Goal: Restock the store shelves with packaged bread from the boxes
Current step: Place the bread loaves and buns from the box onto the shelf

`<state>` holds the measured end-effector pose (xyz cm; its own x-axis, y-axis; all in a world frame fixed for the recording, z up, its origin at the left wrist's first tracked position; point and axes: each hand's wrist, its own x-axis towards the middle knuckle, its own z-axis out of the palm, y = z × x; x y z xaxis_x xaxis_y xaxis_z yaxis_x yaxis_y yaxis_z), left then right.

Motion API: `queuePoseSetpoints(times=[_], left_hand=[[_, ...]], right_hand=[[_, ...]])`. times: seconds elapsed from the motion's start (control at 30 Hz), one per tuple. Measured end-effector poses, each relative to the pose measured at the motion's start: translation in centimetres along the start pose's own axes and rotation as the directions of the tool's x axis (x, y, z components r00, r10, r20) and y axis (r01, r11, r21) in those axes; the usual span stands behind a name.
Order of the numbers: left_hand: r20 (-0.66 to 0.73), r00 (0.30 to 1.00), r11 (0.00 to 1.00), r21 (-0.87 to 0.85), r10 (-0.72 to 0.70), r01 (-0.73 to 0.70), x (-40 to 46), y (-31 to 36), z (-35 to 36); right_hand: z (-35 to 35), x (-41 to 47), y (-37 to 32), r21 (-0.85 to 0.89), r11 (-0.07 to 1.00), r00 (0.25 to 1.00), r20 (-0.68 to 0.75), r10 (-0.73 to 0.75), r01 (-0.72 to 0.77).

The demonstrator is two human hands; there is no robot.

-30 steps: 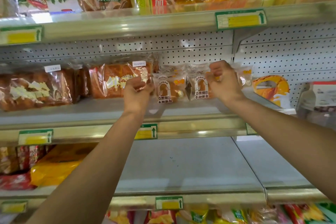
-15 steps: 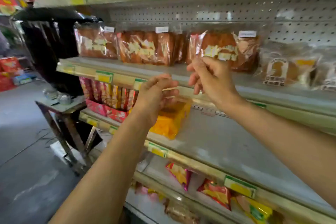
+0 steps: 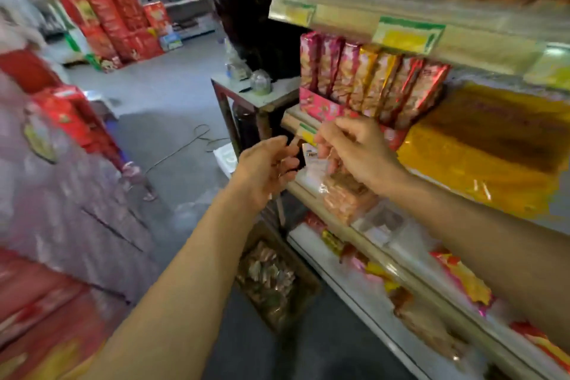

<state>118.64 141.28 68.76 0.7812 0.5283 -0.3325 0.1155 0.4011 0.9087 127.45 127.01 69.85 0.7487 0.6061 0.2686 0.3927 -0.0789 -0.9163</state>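
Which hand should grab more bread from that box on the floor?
Probably the left hand. It is empty, fingers loosely curled, and hangs almost above the open box on the floor. The right hand is also empty but sits farther over, in front of the shelf edge.

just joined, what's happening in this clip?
A person is restocking store shelves. Right now neither hand holds anything: the left hand and right hand hang loosely curled in front of the shelf edge. On the floor beside the shelving sits an open box of packaged goods. The view is motion-blurred.
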Motion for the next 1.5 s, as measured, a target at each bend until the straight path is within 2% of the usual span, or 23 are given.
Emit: queuePoseSetpoints(times=[0.17,0.3,0.4,0.47,0.63,0.8,0.97,1.13,1.2,1.27,1.37,1.43,1.5], left_hand=[[-0.112,0.981,0.987,-0.05,-0.156,0.151,6.6,-3.0,-8.9],[-0.213,0.929,0.953,-0.1,-0.302,0.287,11.2,-7.3,-14.4],[-0.284,0.865,0.911,-0.145,-0.413,0.387,14.4,-11.7,-18.0],[-0.289,0.841,0.887,-0.211,-0.458,0.411,16.3,-14.8,-20.0],[-0.272,0.789,0.827,-0.301,-0.551,0.475,21.1,-24.0,-24.4],[-0.327,0.702,0.774,-0.293,-0.633,0.562,26.3,-34.4,-28.3],[-0.339,0.638,0.721,-0.262,-0.691,0.642,31.1,-43.1,-30.9],[-0.447,0.665,0.754,-0.032,-0.598,0.656,36.1,-51.6,-33.6],[-0.475,0.707,0.749,0.136,-0.525,0.648,38.4,-55.1,-34.7],[-0.444,0.778,0.718,0.343,-0.444,0.605,40.4,-58.1,-35.4],[-0.373,0.874,0.62,0.617,-0.311,0.484,43.0,-61.4,-36.4],[-0.326,0.912,0.521,0.749,-0.248,0.409,44.8,-63.1,-37.0],[-0.27,0.93,0.417,0.837,-0.248,0.354,46.7,-64.7,-37.8]], right_hand=[[8.2,3.1,7.5,-0.016,0.978,0.974,0.09,0.21,-0.209],[13.0,4.0,13.7,-0.036,0.933,0.915,0.185,0.359,-0.359],[15.8,4.4,18.3,-0.087,0.871,0.837,0.247,0.489,-0.484],[17.6,4.5,21.6,-0.164,0.823,0.771,0.288,0.568,-0.544],[22.4,4.1,32.3,-0.217,0.685,0.609,0.329,0.722,-0.695],[27.5,2.9,43.6,-0.26,0.566,0.469,0.352,0.81,-0.782],[32.1,1.6,53.7,-0.318,0.5,0.39,0.351,0.851,-0.805],[36.0,0.2,63.4,-0.343,0.427,0.331,0.304,0.893,-0.837],[37.6,-0.2,66.7,-0.346,0.398,0.31,0.282,0.908,-0.85],[39.2,-0.6,69.7,-0.372,0.385,0.3,0.266,0.916,-0.845],[41.8,-0.9,73.7,-0.393,0.356,0.275,0.248,0.929,-0.848],[43.6,-1.2,76.1,-0.396,0.333,0.256,0.235,0.938,-0.856],[45.1,-1.5,78.1,-0.427,0.329,0.252,0.228,0.941,-0.842]])
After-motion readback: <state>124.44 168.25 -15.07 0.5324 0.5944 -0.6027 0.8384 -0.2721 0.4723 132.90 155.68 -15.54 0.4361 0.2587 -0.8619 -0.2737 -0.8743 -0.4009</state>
